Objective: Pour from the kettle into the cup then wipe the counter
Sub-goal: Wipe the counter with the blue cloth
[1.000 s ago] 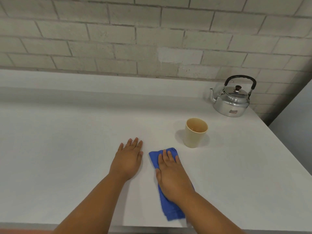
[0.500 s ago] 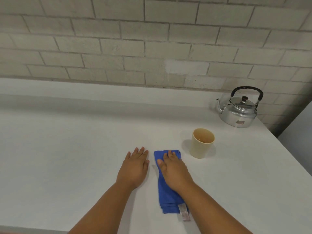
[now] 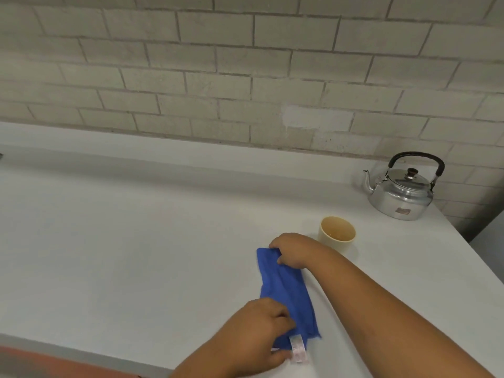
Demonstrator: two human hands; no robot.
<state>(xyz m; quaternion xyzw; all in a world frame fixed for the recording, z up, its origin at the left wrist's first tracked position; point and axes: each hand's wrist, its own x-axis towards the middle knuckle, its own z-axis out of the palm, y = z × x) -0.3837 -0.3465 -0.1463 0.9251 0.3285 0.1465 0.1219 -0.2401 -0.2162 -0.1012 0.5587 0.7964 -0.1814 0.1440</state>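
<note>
A folded blue cloth [image 3: 286, 290] lies lengthwise on the white counter [image 3: 136, 241]. My right hand [image 3: 293, 252] pinches its far end, fingers curled on the fabric. At the near end, by the white label, my left hand [image 3: 261, 331] grips the cloth. A beige cup [image 3: 337, 236] holding liquid stands just right of my right hand, not touching it. The silver kettle [image 3: 401, 192] with a black handle sits at the back right near the wall, spout to the left.
A brick wall [image 3: 245, 77] rises behind a raised ledge along the counter's back. The counter's right edge drops off past the kettle. Its front edge runs along the bottom left, with a reddish floor strip below.
Both hands went from lying flat to gripping the cloth: the right curled on the far end, the left shifted from the bare counter to the near end. The view moved left.
</note>
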